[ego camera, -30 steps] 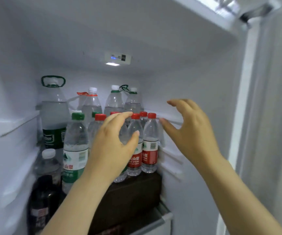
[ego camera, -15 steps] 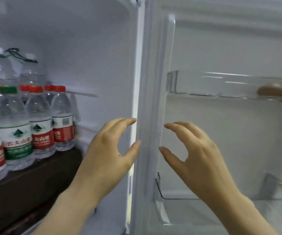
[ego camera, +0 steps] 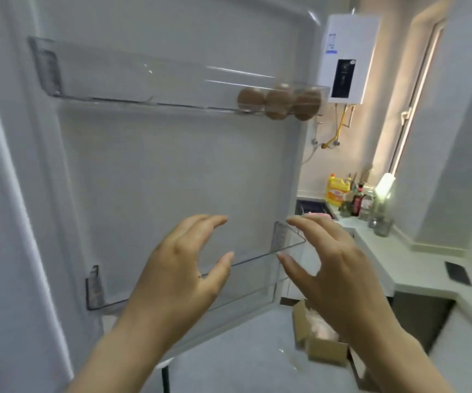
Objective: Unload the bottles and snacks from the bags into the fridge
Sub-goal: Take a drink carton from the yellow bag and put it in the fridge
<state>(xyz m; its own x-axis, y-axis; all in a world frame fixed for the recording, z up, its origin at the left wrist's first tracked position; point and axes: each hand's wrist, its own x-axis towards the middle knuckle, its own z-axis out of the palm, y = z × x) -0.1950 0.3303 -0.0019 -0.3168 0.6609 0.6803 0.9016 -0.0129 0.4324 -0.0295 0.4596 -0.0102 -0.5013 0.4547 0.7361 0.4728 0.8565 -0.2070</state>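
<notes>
The inside of the open fridge door (ego camera: pixel 155 171) fills the left and middle of the head view. Its upper clear shelf (ego camera: pixel 132 80) holds brown eggs (ego camera: pixel 278 103) at its right end. The lower clear shelf (ego camera: pixel 257 258) holds nothing that I can see. My left hand (ego camera: pixel 181 268) and my right hand (ego camera: pixel 334 268) hover side by side in front of the lower shelf, fingers curled and apart, holding nothing. No bottles, snacks or bags are in view.
A white counter (ego camera: pixel 393 256) runs along the right, with a yellow jug (ego camera: pixel 337 190) and several bottles at its far end and a dark flat object (ego camera: pixel 458 273) near its front. An open cardboard box (ego camera: pixel 318 336) sits on the floor. A white water heater (ego camera: pixel 346 55) hangs on the wall.
My view has swung right, from the bottle-filled fridge shelf to the inside of the door and the kitchen beyond. Both hands came away from the bottles and stay empty.
</notes>
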